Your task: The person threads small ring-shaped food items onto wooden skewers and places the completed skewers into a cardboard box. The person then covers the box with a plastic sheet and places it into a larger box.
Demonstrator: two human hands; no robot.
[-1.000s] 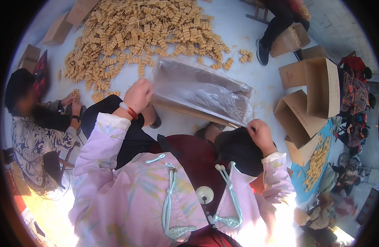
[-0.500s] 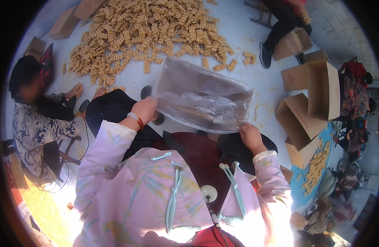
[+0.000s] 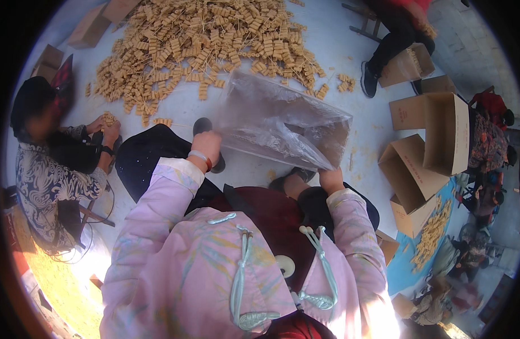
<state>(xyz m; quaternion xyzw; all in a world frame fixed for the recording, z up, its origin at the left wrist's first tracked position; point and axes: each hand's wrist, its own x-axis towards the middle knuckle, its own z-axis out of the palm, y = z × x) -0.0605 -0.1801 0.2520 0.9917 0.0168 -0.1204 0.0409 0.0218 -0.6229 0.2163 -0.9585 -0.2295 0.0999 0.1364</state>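
In front of my knees is an open cardboard box (image 3: 340, 138) with a clear plastic liner bag (image 3: 271, 127) spread in and over it. My left hand (image 3: 208, 148) is closed on the liner at the box's near left corner. At the near right corner my right hand (image 3: 331, 179) grips the liner's edge, its fingertips partly hidden by the plastic. The film sags in folds across the opening, with a darker gap near its middle. Just beyond the box lies a large heap of tan, ridged pieces on thin sticks (image 3: 198, 48).
At the left a seated person (image 3: 45, 169) handles one skewered piece. Open cardboard boxes (image 3: 409, 169) stand to the right, beside a blue sheet (image 3: 409, 260) bearing more pieces. Another person sits far right behind a filled box (image 3: 407, 65). More people are along the right edge.
My right hand has drawn slightly left and nearer, pulling the liner taut toward that corner. The left hand has shifted slightly right. The person at the left has brought both hands together.
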